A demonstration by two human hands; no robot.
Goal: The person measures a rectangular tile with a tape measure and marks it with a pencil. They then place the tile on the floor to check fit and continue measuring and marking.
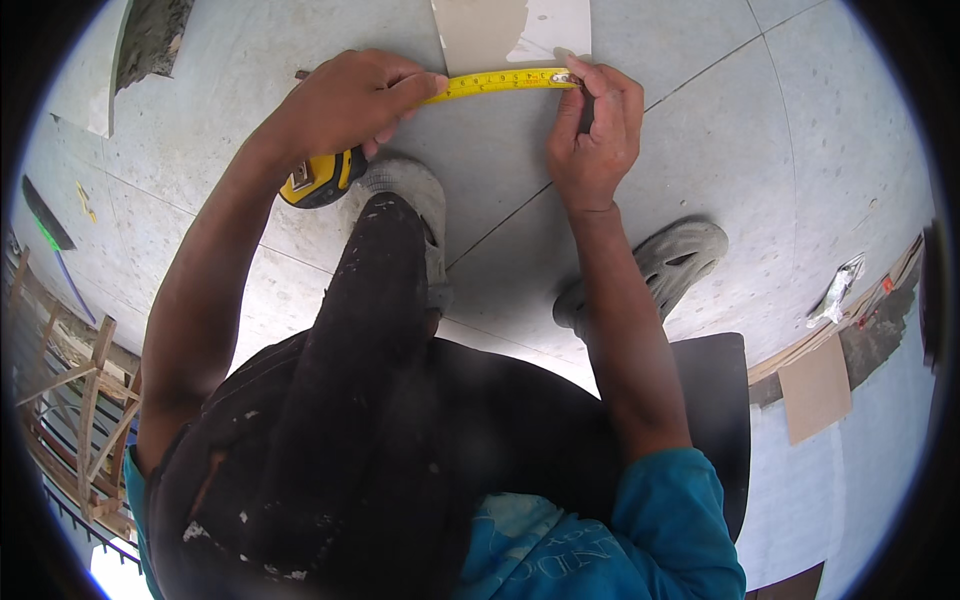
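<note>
A yellow tape measure blade [500, 83] is stretched level between my two hands, along the near edge of a pale tile piece [480, 30] that has a greyish-beige patch on it. With thumb and fingers, my left hand [365, 100] pinches the blade. Its yellow and black case [322, 178] hangs below that hand, near the wrist. My right hand [600, 130] grips the metal hook end of the blade by the tile piece's right corner. Whether the blade touches the tile, I cannot tell.
My grey shoes [685, 255] stand on large grey floor tiles [720, 160]. A broom [48, 215] lies far left, above a wooden frame [95, 420]. At right are a crumpled silvery wrapper [838, 290] and a tan board piece [815, 390]. Another tile with grey mortar [150, 40] is upper left.
</note>
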